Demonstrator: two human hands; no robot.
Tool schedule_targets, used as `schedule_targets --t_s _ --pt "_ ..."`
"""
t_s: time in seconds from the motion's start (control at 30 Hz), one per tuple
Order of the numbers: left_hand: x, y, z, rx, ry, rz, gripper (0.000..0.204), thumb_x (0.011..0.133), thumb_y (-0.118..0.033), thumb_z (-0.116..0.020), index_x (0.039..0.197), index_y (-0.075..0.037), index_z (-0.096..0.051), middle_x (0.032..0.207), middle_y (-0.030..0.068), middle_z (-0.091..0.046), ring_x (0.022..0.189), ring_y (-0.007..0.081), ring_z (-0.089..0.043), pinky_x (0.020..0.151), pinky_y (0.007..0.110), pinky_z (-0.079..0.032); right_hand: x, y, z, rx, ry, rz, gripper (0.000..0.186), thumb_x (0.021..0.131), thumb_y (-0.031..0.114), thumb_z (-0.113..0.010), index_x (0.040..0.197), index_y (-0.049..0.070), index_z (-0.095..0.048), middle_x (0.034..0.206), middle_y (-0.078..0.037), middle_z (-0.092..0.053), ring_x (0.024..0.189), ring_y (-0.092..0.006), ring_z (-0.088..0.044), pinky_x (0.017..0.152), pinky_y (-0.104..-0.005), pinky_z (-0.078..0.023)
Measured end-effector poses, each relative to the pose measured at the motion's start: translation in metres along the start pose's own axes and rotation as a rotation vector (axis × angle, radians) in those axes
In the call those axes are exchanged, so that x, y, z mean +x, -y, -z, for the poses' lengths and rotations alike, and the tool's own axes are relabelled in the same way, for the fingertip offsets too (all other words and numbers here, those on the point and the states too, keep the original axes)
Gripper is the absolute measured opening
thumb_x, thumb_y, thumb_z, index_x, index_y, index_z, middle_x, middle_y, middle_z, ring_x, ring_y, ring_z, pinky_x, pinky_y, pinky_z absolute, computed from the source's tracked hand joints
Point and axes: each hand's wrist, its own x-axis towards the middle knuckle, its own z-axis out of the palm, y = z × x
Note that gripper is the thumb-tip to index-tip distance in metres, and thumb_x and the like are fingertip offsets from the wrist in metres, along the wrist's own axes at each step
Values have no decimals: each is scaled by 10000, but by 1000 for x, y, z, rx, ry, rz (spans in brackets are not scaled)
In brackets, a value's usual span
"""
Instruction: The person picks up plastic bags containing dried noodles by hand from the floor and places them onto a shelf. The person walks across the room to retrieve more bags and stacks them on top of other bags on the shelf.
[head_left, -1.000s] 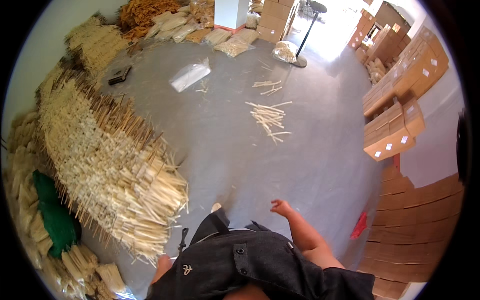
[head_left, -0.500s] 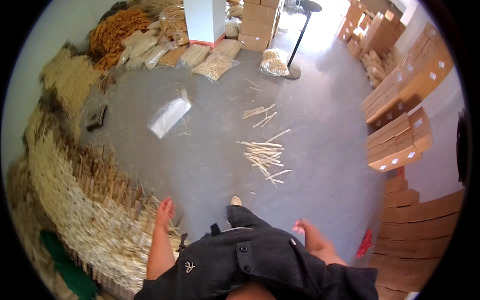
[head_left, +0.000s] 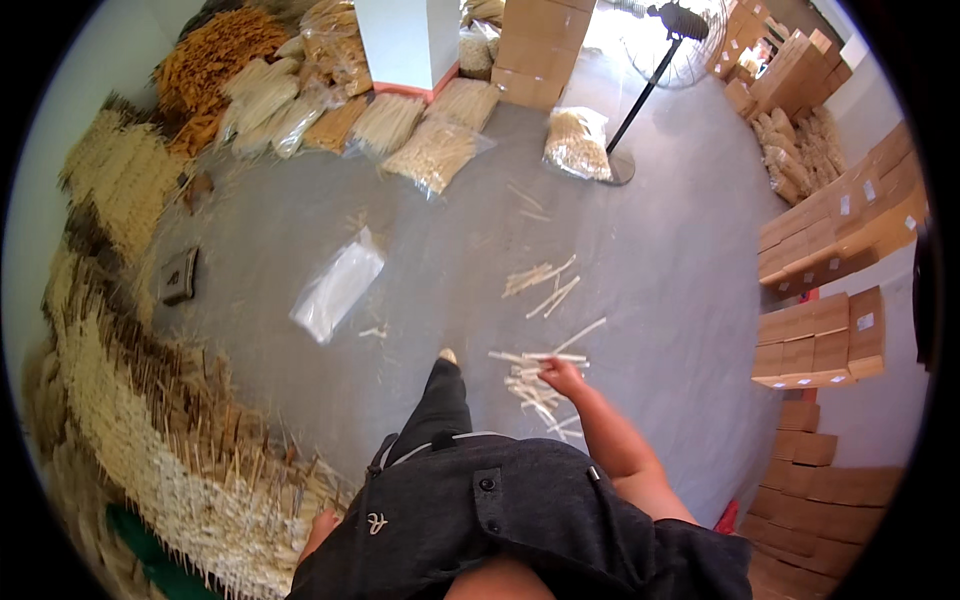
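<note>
My right hand (head_left: 562, 375) is stretched out ahead of me, its fingers loosely bent and nothing visible in them. In the picture it overlaps a loose pile of pale, flat sticks (head_left: 525, 378) on the grey floor, but whether it touches them is unclear; it seems to hang well above. My left hand (head_left: 322, 525) is low beside my dark shirt, partly covered by it, with its fingers mostly hidden. Closest to that hand is a long stack of pale, cut stalks (head_left: 190, 470). A smaller bunch of sticks (head_left: 540, 280) lies farther off.
A white plastic bag (head_left: 338, 285) lies flat on the floor ahead. A dark flat box (head_left: 178, 276) is at the left. Filled clear bags (head_left: 432, 155) lie by a white pillar (head_left: 405, 45). A black stand fan (head_left: 645, 95) stands beyond. Cardboard boxes (head_left: 820, 335) line the right side.
My right hand has swung forward and left, across the stick pile in view. My left hand has drawn back beside my shirt. One foot shows farther forward, and the view has shifted.
</note>
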Motion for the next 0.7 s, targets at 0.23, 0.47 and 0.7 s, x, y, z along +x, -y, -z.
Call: schedule_targets --t_s 0.23,0.47,0.7 --pt "16 -401 -258 61 211 -480 343 806 -312 -535 1078 -104 -521 799 -2 -554 657 90 -487 536 247 -397 79 -101 104 2 73 -618 348 678 193 -689 998 116 -576 783 -39 -601 650 -152 -575 539 -299 -471" --pt "-103 -719 -450 130 546 -787 421 815 -367 -523 1162 -133 -481 1077 25 -531 933 118 -506 769 276 -388 215 -40 171 204 131 -880 359 677 207 -694 996 104 -567 779 -31 -603 589 -130 -565 447 -264 -412" --pt "-91 -792 -529 50 509 -458 392 828 -348 -508 1161 -144 -479 1099 25 -529 954 137 -505 791 285 -385 524 -11 240 -158 28 -249 411 671 241 -689 1016 60 -559 851 -67 -620 779 -153 -571 697 -279 -465"
